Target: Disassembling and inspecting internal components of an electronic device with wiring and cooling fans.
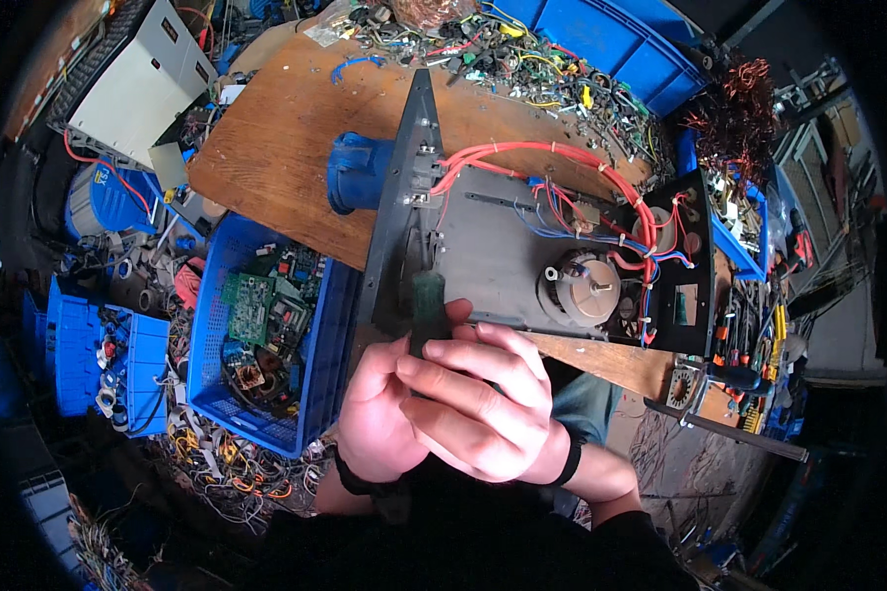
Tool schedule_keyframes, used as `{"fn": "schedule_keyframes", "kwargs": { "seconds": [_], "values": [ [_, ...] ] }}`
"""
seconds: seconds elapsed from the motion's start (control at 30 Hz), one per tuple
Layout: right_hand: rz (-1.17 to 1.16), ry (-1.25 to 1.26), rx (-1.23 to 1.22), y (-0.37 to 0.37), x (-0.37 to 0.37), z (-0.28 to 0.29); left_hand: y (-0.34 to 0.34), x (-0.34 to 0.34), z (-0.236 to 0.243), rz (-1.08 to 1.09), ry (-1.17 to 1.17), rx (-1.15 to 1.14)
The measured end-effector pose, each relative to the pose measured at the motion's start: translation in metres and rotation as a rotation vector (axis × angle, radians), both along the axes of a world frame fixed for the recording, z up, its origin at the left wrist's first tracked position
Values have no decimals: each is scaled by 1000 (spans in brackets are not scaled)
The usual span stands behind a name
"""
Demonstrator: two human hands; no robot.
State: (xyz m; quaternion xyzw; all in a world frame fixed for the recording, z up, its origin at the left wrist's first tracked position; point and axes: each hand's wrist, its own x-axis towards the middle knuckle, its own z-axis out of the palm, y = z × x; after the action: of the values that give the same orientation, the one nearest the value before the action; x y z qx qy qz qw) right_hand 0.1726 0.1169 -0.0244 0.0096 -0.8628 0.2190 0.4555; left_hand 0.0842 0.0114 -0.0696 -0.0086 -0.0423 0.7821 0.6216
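Note:
A black metal equipment case [493, 236] lies open on the wooden table [251, 138], with bundled red wires [542, 148], thinner blue wires and a round toroidal part [577, 289] inside. My right hand [478, 399] is wrapped with my left hand [375, 404] round the green handle of a screwdriver [429, 300], just below the case's upright left panel [396, 197]. The shaft points up at fittings on that panel; whether the tip touches one I cannot tell. A blue cylindrical object [355, 172] stands behind the panel.
A blue crate of circuit boards [207, 325] sits at left, beside smaller blue bins [79, 345]. Cable scraps [532, 59] and a blue bin [611, 30] lie along the back. A pale metal cabinet [133, 79] stands back left; tools [749, 345] crowd the right edge.

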Motion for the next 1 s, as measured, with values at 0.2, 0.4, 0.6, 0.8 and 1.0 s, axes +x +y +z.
{"fn": "schedule_keyframes", "kwargs": {
  "seconds": [0.2, 0.4, 0.6, 0.8, 1.0],
  "values": [
    [-10, -5, 26, 5, 1, -2, 5, 2, 1, -172, -435, 184],
    [-15, -36, 43, 2, -5, 3, 4, -5, -12, -53, 15, -25],
    [12, 3, 41, 0, -3, -3, 0, 0, 6, 36, 158, -124],
    [0, -22, 23, -1, -7, -3, 2, -8, 3, -191, -202, 18],
    [-14, 14, 30, -3, -6, -4, 4, -10, 4, -193, -222, -122]
  ]
}}
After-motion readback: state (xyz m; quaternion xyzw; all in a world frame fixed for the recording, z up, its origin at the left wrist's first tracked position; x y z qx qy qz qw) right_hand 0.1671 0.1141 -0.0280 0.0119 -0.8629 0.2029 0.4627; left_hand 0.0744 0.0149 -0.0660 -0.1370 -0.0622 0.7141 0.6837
